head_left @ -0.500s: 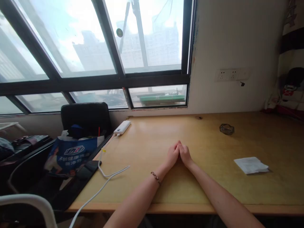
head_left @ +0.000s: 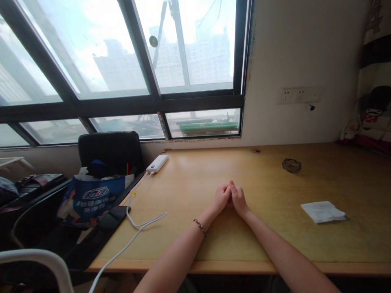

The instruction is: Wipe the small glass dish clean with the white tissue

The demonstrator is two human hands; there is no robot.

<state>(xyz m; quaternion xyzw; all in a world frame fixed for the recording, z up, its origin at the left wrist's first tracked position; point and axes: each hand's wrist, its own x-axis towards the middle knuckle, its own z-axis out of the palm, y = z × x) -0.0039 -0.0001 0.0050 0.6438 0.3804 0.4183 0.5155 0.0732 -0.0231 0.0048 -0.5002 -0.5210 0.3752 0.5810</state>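
Observation:
My left hand (head_left: 222,198), with a braided bracelet (head_left: 200,227) on its wrist, rests on the wooden desk (head_left: 262,244). Pressed against it is my right hand (head_left: 239,199), the two clasped with fingers folded together and thumbs uppermost. No object shows in either hand, though the inner sides of the fingers are hidden. To the right of the hands lies a folded white tissue (head_left: 323,212). Farther back on the right stands a dark openwork metal dish (head_left: 291,165).
A white power bank (head_left: 157,163) sits at the desk's left edge, its white cable (head_left: 134,236) running down past the front edge. Left of the desk, a black chair (head_left: 110,150) carries a blue bag (head_left: 91,199). Behind are a window and a wall socket (head_left: 293,96).
The hands stay in place, while the fingers have folded closer around each other and the thumbs have shifted slightly. Everything else is unmoved.

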